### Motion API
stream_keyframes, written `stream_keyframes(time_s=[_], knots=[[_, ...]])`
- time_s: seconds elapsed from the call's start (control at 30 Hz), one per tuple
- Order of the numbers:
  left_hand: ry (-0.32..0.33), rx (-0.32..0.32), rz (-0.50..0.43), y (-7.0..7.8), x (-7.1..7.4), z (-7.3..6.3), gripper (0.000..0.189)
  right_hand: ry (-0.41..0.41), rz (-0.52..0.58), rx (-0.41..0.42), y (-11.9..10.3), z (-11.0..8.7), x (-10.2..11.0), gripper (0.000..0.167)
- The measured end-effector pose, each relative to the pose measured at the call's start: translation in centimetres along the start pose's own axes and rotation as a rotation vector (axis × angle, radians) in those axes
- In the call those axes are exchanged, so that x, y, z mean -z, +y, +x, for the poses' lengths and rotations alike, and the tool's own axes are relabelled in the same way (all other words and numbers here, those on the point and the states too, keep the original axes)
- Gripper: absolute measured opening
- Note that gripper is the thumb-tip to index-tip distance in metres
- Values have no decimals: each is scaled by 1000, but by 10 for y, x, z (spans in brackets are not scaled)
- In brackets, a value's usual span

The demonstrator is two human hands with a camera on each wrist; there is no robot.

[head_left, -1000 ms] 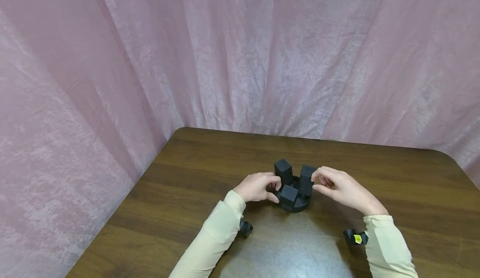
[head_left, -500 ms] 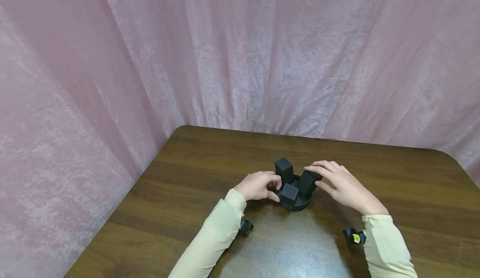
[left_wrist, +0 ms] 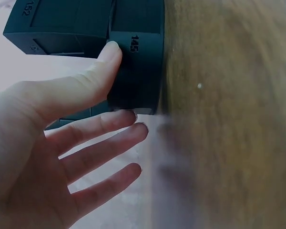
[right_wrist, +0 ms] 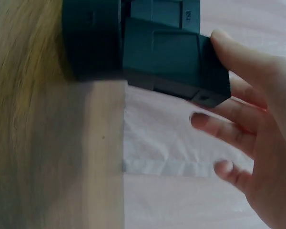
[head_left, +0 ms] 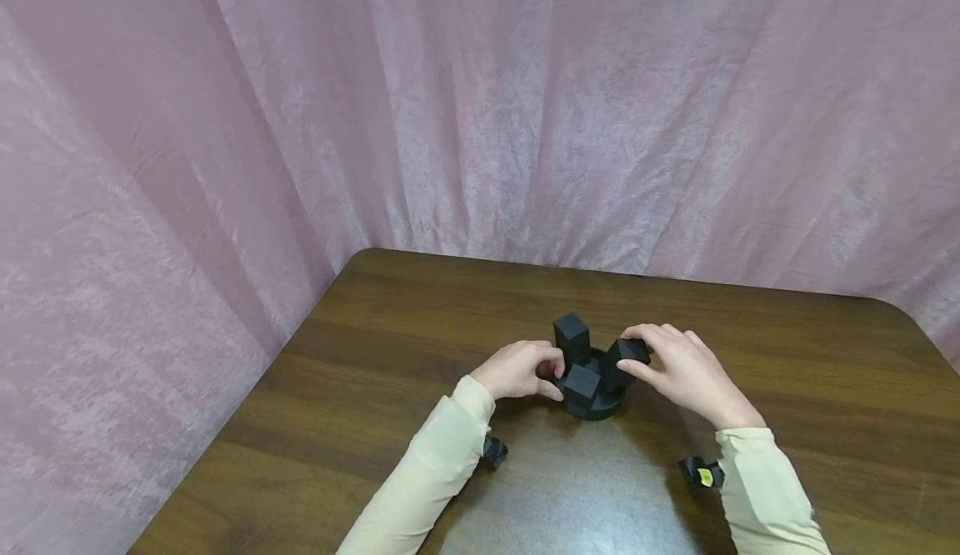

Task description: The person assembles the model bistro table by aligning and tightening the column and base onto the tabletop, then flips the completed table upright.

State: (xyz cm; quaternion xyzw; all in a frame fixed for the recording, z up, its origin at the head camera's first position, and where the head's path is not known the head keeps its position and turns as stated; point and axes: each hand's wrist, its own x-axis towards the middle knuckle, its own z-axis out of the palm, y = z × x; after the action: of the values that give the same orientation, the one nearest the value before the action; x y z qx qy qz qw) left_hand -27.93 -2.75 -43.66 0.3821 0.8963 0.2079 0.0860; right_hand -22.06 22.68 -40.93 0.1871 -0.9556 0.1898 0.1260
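Note:
A round black base (head_left: 596,412) stands on the table and bears three upright black rectangular blocks. My left hand (head_left: 517,370) grips the base from the left; in the left wrist view the thumb presses its side (left_wrist: 138,71), marked "145", with a fingertip at its lower edge. My right hand (head_left: 690,374) pinches the top of the right block (head_left: 628,352) between thumb and fingers. That block (right_wrist: 169,59) leans outward to the right. The rear block (head_left: 572,335) stands tall, and the front block (head_left: 581,382) is nearest me.
The brown wooden table (head_left: 420,313) has rounded far corners. Pink curtains (head_left: 480,122) hang behind it and along its left side. Small black devices, one of them (head_left: 493,452) at the left wrist and one (head_left: 702,473) at the right, sit under the sleeves.
My right hand, whose fingers were at the right block's side, has moved onto its top and pinches it. The block has gone from upright to leaning right. My left hand stays at the base.

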Motion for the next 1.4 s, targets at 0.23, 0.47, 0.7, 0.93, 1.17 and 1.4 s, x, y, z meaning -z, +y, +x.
stream_keyframes(time_s=[0.23,0.47,0.7,0.93,1.17,1.4], knots=[[-3,-4,-5,2,0,1,24,15,9,-87,-5,-2,0,50],[-17,-5,-35,-1,0,3,22,36,35,9,-4,-3,6,41],[-74,-10,-40,-5,2,1,24,-400,292,131,-5,-6,16,24],[-68,13,22,-2,-1,0,22,-656,368,143,5,-5,-10,28],[-27,-12,15,-4,-2,-1,20,-484,307,175,9,-5,-15,20],[67,-44,-100,-5,9,-1,20,-258,259,127,5,0,-8,32]])
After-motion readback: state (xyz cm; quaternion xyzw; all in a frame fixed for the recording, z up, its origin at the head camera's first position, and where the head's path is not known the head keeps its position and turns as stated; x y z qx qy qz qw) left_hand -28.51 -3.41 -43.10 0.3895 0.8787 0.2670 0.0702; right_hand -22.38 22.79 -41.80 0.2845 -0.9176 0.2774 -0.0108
